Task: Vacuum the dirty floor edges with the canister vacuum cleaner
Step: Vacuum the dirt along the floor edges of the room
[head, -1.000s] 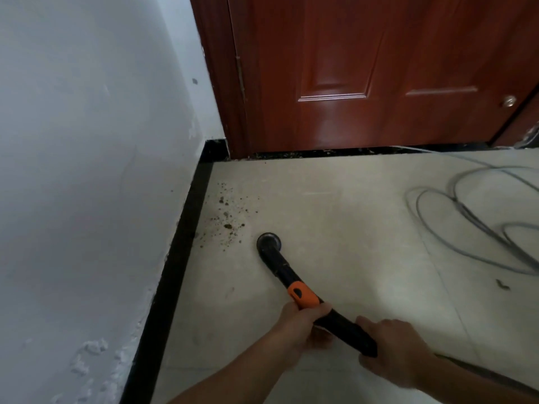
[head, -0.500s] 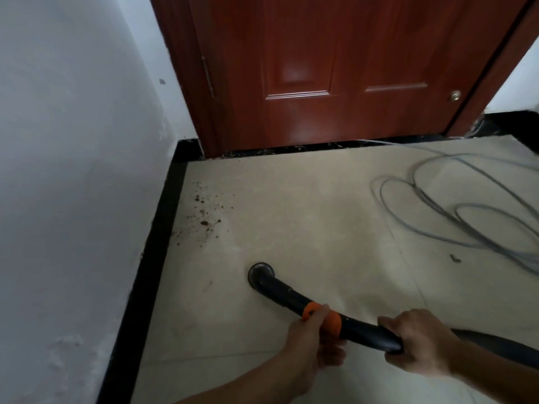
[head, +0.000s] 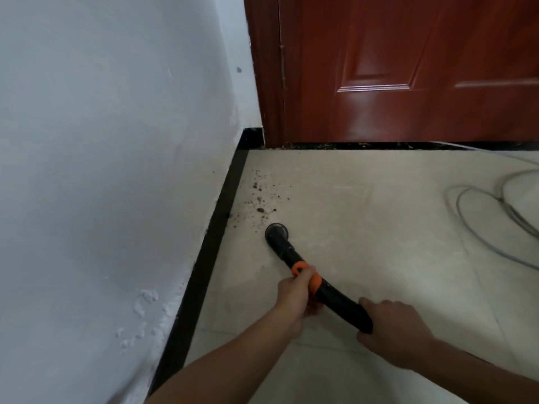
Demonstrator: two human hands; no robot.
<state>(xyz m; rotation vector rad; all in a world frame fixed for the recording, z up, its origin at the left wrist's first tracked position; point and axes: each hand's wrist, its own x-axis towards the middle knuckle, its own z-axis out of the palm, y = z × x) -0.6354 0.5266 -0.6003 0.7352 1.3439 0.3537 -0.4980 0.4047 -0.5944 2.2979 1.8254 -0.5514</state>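
The black vacuum wand point(head: 318, 282) is being held by both hands and is being angled down to the floor tile point(head: 379, 228). The left hand point(head: 294, 297) is being kept wrapped around the wand at the orange collar point(head: 310, 277); the right hand point(head: 399, 330) is being kept closed around the rear end of the wand. The round nozzle point(head: 276, 232) is being rested on, or held just above, the tile; contact cannot be confirmed. The dirt patch point(head: 259, 199) is lying just beyond the nozzle, ahead and slightly left, between the nozzle and the black skirting point(head: 215, 228). The wand's long axis is being directed from lower right to upper left, almost in line with the dirt. The left hand is being positioned nearer the dirt. A short forward push along this axis is judged sufficient.
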